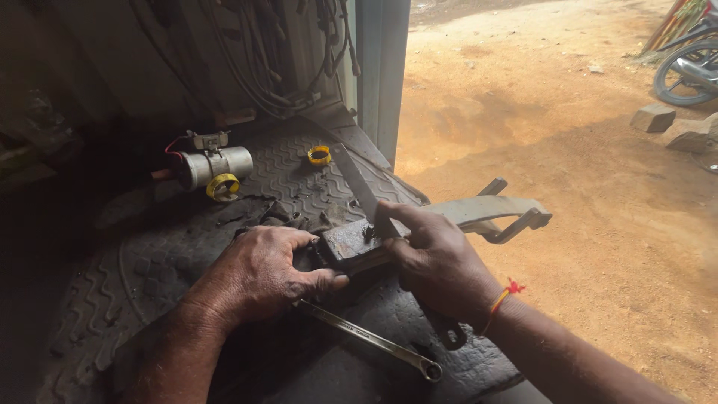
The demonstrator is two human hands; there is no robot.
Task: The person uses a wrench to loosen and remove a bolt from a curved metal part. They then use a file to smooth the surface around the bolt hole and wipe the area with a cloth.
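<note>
Dim shed wall [90, 67] — sunlit dirt yard [568, 150] outside.

Two yellow rings [319, 155] [222, 186], one wrench [370, 340], one tyre [299, 179].

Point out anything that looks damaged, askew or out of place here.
The work surface is a worn tyre, its tread cracked and chipped. A spanner lies loose under the left hand. The right hand holds a thin blade against a grimy metal part.

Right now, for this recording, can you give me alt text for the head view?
Two bare hands work on a dark metal part resting on an old tyre: the left hand steadies it while the right hand holds a flat metal blade against it. A spanner lies below, with sunlit dirt ground beyond.
</note>
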